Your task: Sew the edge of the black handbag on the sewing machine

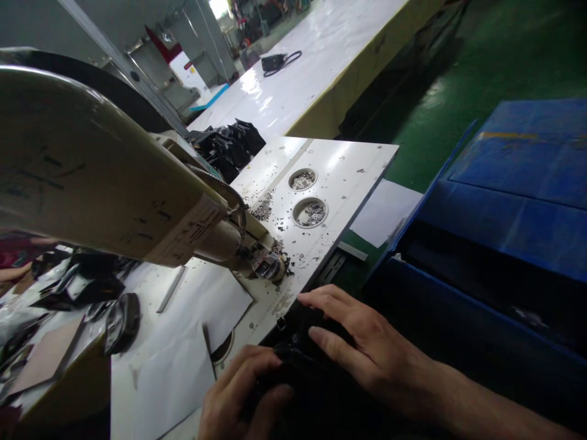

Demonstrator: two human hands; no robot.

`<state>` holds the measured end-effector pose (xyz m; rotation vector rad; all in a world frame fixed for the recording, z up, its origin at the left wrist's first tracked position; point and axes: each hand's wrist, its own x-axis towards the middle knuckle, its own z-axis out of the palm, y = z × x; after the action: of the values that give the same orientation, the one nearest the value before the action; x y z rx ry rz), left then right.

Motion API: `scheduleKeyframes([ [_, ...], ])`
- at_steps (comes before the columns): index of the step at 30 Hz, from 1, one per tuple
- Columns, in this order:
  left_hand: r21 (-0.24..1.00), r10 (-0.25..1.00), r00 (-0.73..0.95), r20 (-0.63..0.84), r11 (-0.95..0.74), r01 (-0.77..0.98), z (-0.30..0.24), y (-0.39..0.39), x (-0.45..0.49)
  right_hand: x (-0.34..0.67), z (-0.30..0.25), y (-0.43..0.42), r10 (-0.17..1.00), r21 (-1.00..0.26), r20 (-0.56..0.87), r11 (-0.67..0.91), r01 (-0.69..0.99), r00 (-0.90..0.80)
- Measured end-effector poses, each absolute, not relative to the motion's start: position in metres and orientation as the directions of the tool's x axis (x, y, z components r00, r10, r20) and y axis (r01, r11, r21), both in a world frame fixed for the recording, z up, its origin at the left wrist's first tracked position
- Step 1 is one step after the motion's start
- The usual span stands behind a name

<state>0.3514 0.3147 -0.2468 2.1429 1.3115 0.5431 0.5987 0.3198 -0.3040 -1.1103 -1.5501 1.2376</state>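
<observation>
White worktable (343, 174), one; machine (105, 159) at left. Black item (296, 349), one: near, at the worktable's edge, between left hand (243, 388), fingers curled, and right hand (373, 342), fingers loosely spread; in such dark I cannot tell whether either grasps it. Progress, I judge: item clear of the machine, handling unfinished, nothing provably done. Surface: dark scraps (263, 208), paper sheets (178, 379). Room: green floor (518, 67), blue box (527, 162) right, long table (330, 49) far.

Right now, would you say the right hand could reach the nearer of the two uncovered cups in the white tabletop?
Probably yes: between the right hand and nearer cup, the tabletop holds only scattered bits, with the machine head aside.
</observation>
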Motion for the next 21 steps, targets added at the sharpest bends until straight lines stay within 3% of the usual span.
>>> scheduleKeyframes([
  [5, 0.643, 0.861, 0.504, 0.065, -0.422, 0.639, -0.251, 0.311, 0.350, 0.585, -0.309, 0.335, 0.897, -0.993, -0.070, -0.020, 0.116, -0.437],
  [14, 0.771, 0.952, 0.296, 0.078, -0.246, 0.588, -0.267, 0.281, 0.357, 0.574, -0.323, 0.325, 0.937, -0.982, -0.054, 0.013, 0.188, -0.345],
  [21, 0.694, 0.937, 0.347, 0.029, -0.268, 0.668, -0.258, 0.276, 0.353, 0.579, -0.322, 0.309, 0.933, -0.980, -0.197, -0.191, 0.048, -0.301],
])
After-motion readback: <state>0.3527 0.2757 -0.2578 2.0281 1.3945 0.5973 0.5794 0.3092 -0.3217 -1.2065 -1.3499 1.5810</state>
